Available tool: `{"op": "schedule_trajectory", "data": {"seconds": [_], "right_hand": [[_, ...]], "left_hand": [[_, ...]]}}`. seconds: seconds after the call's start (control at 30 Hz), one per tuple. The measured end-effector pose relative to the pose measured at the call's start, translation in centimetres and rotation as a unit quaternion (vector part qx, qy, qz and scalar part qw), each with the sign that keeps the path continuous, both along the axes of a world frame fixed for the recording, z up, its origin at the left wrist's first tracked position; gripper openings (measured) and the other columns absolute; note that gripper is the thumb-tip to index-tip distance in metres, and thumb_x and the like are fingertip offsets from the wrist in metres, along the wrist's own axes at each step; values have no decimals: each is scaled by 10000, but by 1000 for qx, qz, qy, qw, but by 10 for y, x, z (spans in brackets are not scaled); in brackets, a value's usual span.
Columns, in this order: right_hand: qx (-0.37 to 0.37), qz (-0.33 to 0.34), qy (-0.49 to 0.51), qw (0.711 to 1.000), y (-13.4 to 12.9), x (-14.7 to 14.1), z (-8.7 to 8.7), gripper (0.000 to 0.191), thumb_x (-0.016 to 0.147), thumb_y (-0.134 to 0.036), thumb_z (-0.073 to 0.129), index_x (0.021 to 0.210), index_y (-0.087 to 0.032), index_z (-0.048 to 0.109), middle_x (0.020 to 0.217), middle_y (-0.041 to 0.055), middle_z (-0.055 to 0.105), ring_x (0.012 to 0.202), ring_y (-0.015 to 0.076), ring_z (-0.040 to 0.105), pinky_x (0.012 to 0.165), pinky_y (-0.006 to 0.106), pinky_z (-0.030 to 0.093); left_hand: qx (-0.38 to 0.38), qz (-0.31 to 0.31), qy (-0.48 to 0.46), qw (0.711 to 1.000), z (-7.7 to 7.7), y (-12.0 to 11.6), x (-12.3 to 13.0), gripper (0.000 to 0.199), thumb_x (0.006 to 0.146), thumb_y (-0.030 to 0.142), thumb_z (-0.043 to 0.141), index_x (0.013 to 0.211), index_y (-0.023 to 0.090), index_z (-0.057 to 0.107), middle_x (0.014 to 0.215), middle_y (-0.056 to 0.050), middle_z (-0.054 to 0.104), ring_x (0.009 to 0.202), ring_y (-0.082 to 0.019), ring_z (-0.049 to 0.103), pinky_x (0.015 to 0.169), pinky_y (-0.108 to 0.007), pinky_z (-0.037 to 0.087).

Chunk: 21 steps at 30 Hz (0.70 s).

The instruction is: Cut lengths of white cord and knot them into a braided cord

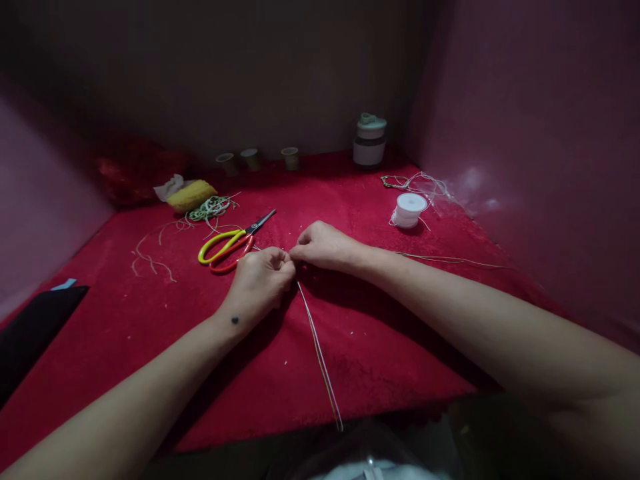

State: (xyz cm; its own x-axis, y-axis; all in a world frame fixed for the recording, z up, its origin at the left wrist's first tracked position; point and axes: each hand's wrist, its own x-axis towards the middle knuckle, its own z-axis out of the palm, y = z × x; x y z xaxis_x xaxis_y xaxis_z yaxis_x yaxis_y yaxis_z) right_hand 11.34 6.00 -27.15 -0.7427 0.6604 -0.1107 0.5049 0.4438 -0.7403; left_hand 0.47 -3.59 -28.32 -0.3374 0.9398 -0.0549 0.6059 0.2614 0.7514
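Observation:
My left hand [263, 277] and my right hand [325, 247] meet at the middle of the red cloth, fingertips touching. Both are closed in a pinch on thin cords [319, 353]. White and yellowish strands hang from the fingers toward me and over the front edge. More strands run out to the right behind my right forearm. The exact spot held between the fingers is hidden. Just behind my left hand lie scissors [220, 251] with one yellow and one red handle, blades pointing away to the right.
A white spool [410, 210] and a loose cord bundle [423, 185] lie at the right, a lidded jar [369, 141] behind. Left are a yellow object [192, 196], green-white knotted cord [209, 208] and a black object [40, 327]. Small spools [290, 159] stand at the back.

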Motion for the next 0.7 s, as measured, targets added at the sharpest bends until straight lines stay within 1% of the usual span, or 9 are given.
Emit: {"op": "schedule_trajectory", "data": {"seconds": [0.13, 0.23, 0.4, 0.47, 0.53, 0.6, 0.7], "right_hand": [[22, 0, 2, 1000, 2, -1, -4, 145, 642, -195, 501, 512, -137, 527, 461, -17, 395, 463, 73, 357, 429, 231, 238], [30, -1, 3, 1000, 3, -2, -5, 127, 630, -186, 496, 519, -138, 534, 463, -18, 394, 471, 75, 367, 431, 229, 237], [17, -4, 5, 1000, 3, 0, -5, 126, 644, -194, 510, 547, -128, 556, 483, -17, 394, 482, 73, 356, 438, 228, 236], [9, -6, 3, 1000, 3, 0, -4, 128, 651, -193, 512, 556, -124, 562, 487, -19, 390, 480, 71, 351, 435, 227, 234], [-1, -7, 0, 1000, 4, 1, -3, 127, 654, -190, 510, 561, -123, 563, 487, -19, 396, 474, 69, 353, 429, 224, 233], [-6, -5, -3, 1000, 4, 1, -3, 123, 654, -184, 509, 562, -122, 563, 486, -19, 405, 471, 68, 356, 425, 222, 235], [-2, 0, 1, 1000, 4, 1, -3, 127, 660, -175, 504, 569, -118, 572, 485, -20, 409, 467, 66, 355, 423, 222, 234]], "left_hand": [[7, -8, 8, 1000, -1, 0, -1, 142, 728, 228, 463, 596, 190, 500, 403, 52, 488, 271, -61, 391, 293, -168, 282], [5, -21, 8, 1000, 0, -1, -2, 171, 751, 253, 471, 599, 185, 509, 418, 44, 507, 284, -61, 412, 305, -166, 297], [-15, -11, -1, 1000, 4, -3, -2, 242, 802, 344, 452, 631, 187, 520, 364, 45, 478, 255, -73, 386, 276, -179, 264], [-15, -6, -9, 1000, 5, -4, -1, 239, 811, 348, 444, 659, 184, 528, 362, 46, 476, 247, -73, 371, 266, -182, 251], [-1, -3, -14, 1000, 5, -4, 0, 192, 805, 321, 458, 702, 180, 539, 388, 47, 495, 265, -73, 395, 283, -180, 274], [18, -2, -4, 1000, 4, -4, 0, 140, 790, 294, 482, 751, 180, 554, 426, 48, 523, 301, -76, 443, 326, -181, 323], [40, 3, 44, 998, 0, -5, 0, 144, 779, 291, 499, 828, 190, 589, 444, 53, 538, 343, -88, 486, 399, -193, 381]]}}
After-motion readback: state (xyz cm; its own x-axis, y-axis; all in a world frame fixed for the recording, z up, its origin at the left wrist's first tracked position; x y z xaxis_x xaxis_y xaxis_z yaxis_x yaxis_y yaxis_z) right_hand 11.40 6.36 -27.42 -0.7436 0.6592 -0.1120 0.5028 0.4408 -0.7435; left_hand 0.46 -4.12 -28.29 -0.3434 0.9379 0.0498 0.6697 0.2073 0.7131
